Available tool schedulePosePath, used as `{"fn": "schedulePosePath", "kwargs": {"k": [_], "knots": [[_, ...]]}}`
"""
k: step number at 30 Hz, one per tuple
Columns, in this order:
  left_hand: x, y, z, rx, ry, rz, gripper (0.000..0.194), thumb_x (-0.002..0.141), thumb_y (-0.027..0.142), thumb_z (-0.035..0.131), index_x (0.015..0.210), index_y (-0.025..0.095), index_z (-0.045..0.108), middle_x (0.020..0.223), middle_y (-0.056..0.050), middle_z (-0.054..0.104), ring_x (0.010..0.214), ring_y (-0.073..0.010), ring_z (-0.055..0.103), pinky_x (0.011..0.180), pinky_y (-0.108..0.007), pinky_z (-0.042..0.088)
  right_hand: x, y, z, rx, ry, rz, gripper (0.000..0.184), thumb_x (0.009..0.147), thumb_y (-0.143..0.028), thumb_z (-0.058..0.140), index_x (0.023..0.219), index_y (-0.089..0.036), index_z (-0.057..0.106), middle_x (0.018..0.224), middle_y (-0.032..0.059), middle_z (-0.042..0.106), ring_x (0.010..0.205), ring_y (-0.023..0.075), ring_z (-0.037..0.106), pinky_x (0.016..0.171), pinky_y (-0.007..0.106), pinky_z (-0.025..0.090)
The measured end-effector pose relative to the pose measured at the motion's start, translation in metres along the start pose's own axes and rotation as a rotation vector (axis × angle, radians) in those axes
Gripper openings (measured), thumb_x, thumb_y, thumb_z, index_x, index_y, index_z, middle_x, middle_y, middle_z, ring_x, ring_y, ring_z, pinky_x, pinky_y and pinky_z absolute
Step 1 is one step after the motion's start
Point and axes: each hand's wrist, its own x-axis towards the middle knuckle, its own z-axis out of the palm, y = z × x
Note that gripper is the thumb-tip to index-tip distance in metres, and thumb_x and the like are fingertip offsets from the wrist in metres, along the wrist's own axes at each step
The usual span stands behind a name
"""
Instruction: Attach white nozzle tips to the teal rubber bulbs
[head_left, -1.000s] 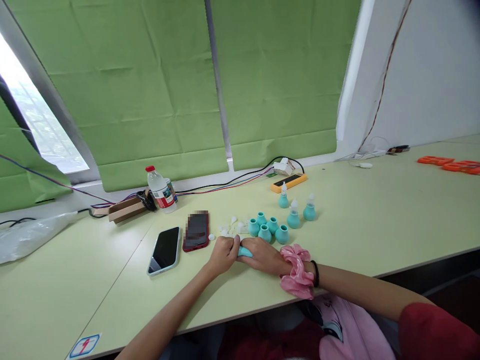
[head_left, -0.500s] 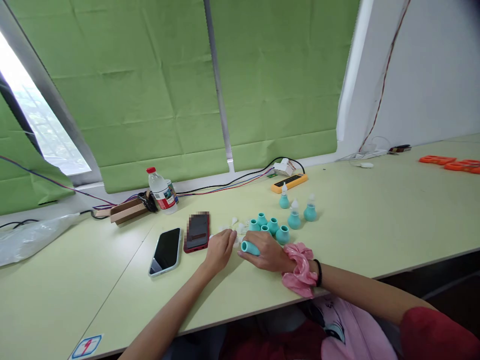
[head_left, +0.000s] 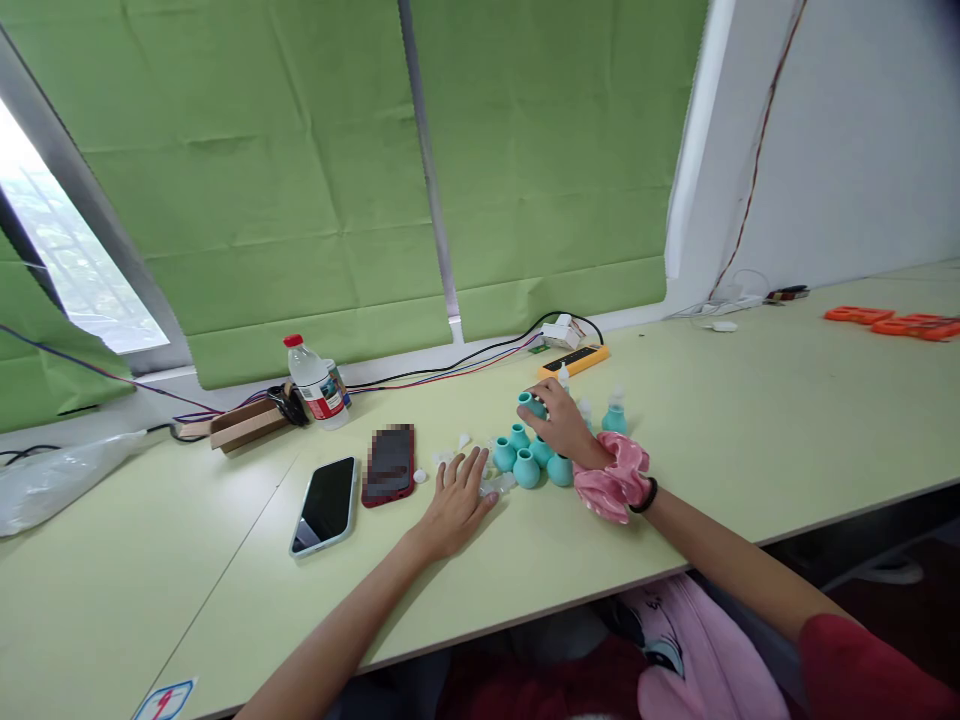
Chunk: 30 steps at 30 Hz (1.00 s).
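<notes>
My right hand [head_left: 556, 418], with a pink scrunchie at its wrist, grips a teal rubber bulb [head_left: 527, 401] whose open neck shows, above a cluster of similar bulbs. Several of those teal bulbs [head_left: 527, 470] stand close together, necks up. My left hand [head_left: 455, 500] lies with fingers spread among small clear and white plastic pieces [head_left: 501, 484], beside the cluster. Behind my right hand stand teal bulbs with clear tips fitted; one such tipped bulb [head_left: 614, 418] shows plainly, the others are partly hidden.
Two phones, one pale-edged [head_left: 324, 506] and one red-cased [head_left: 389, 465], lie left of my left hand. Farther back are a red-capped bottle [head_left: 316, 385], an open cardboard box [head_left: 247, 424], a yellow power strip [head_left: 574, 361] and cables. Orange plastic parts [head_left: 892, 322] lie far right.
My right hand has moved up and away from me with the teal bulb, from the front of the cluster to above its back. My left hand's fingers have spread out over the plastic pieces.
</notes>
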Motion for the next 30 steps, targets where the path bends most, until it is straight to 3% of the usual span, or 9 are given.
{"fn": "schedulePosePath", "kwargs": {"k": [7,12,18,23,30], "knots": [[0.000,0.001,0.002,-0.018,-0.075,0.017,0.060,0.081,0.047,0.022,0.130,0.023,-0.003,0.136,-0.010,0.013,0.121,-0.0262,0.017,0.094,-0.049,0.017,0.002,0.020,0.012,-0.269,-0.229,0.177,0.027,0.076,-0.032,0.041,0.092,-0.014,0.054,0.092,0.0081,0.048,0.084,0.0175,0.050,0.073,0.026,0.037],[0.001,0.006,-0.001,0.002,-0.046,0.026,0.063,0.080,0.048,0.023,0.130,0.021,-0.004,0.137,-0.009,0.005,0.124,-0.0277,0.004,0.094,-0.051,0.013,0.001,0.024,0.014,-0.333,-0.325,0.211,0.027,0.074,-0.029,0.044,0.096,-0.014,0.050,0.093,0.0092,0.053,0.088,0.0200,0.050,0.072,0.027,0.036],[0.001,0.010,-0.007,0.002,-0.078,0.098,0.057,0.083,0.042,0.019,0.130,0.022,-0.007,0.137,-0.006,0.010,0.125,-0.0226,0.005,0.096,-0.049,0.011,0.002,0.023,0.009,-0.361,-0.308,0.188,0.026,0.077,-0.020,0.038,0.101,-0.016,0.047,0.096,0.0089,0.056,0.091,0.0207,0.050,0.070,0.028,0.036],[0.001,0.011,-0.006,-0.005,-0.068,0.077,0.052,0.085,0.035,0.017,0.130,0.022,-0.006,0.137,-0.006,0.011,0.125,-0.0211,0.006,0.097,-0.048,0.013,0.002,0.023,0.009,-0.387,-0.357,0.193,0.026,0.077,-0.022,0.038,0.098,-0.015,0.050,0.093,0.0098,0.057,0.090,0.0213,0.051,0.070,0.028,0.036],[0.001,0.012,-0.007,-0.021,-0.093,0.072,0.057,0.084,0.037,0.022,0.130,0.019,-0.007,0.136,-0.008,0.012,0.125,-0.0213,0.007,0.096,-0.051,0.011,0.000,0.013,0.009,-0.445,-0.291,0.175,0.025,0.079,-0.024,0.036,0.098,-0.016,0.051,0.092,0.0090,0.057,0.085,0.0200,0.052,0.069,0.027,0.036]]}}
